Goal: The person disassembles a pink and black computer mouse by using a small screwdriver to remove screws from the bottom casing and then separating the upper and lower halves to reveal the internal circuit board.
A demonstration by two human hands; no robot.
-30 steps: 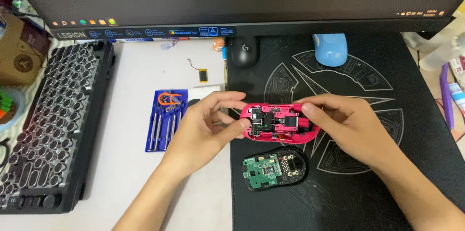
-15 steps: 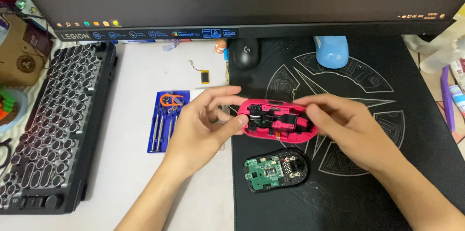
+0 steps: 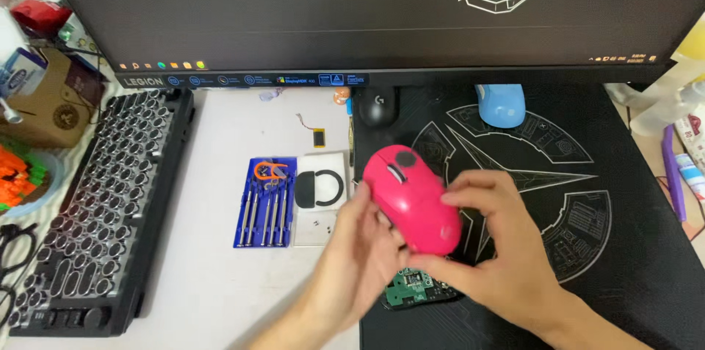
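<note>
Held aloft over the near part of a black patterned mat [image 3: 587,203] on a white counter [image 3: 213,284]: a bright pink mouse shell [image 3: 411,199], smooth curved top up, scroll wheel end tilted away toward the monitor [image 3: 330,12]. Gripped from both sides by two bare hands. Left hand [image 3: 363,254], reaching up from the lower edge with forearm angled in from the left, palm turned inward, grip closed on the shell's left flank and underside, thumb laid against the side near the wheel. Right hand [image 3: 488,247], entering from the lower right, wrist bent, fingers curled over the shell's right flank and rear, grip likewise closed on it. Just beneath the hands, lying flat on the mat and partly hidden: a green circuit board [image 3: 415,290] in a dark base. To the left on the counter, well apart from the hands: a blue tray of small screwdrivers [image 3: 266,203] with an orange tool at its head, and beside it a white sheet bearing a black curved piece [image 3: 319,188]. Farther back, a small battery with wires [image 3: 317,135]. At the foot of the monitor, a black mouse [image 3: 378,106] and a blue mouse [image 3: 501,104]. Along the left edge, a black keyboard with round keys [image 3: 95,210].
</note>
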